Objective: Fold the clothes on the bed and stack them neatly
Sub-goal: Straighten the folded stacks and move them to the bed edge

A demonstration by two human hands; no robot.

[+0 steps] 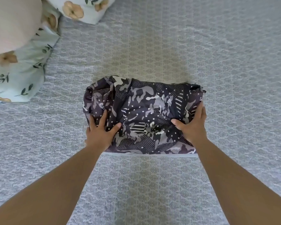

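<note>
A dark camouflage-print garment (141, 114) lies folded into a rough rectangle in the middle of the grey patterned bedspread (217, 62). My left hand (101, 130) grips its near left edge, thumb on top of the fabric and fingers reaching along the side. My right hand (191, 125) holds the right edge the same way, thumb on top and fingers wrapped round the side. The garment's far left corner is bunched and wrinkled. A thin pale strip shows under its near edge.
Floral pillows (19, 75) in pale blue with peach flowers lie at the upper left, one more (81, 8) at the top edge. A plain beige cushion (11, 23) rests on them in the corner. Bedspread stretches to the right and toward me.
</note>
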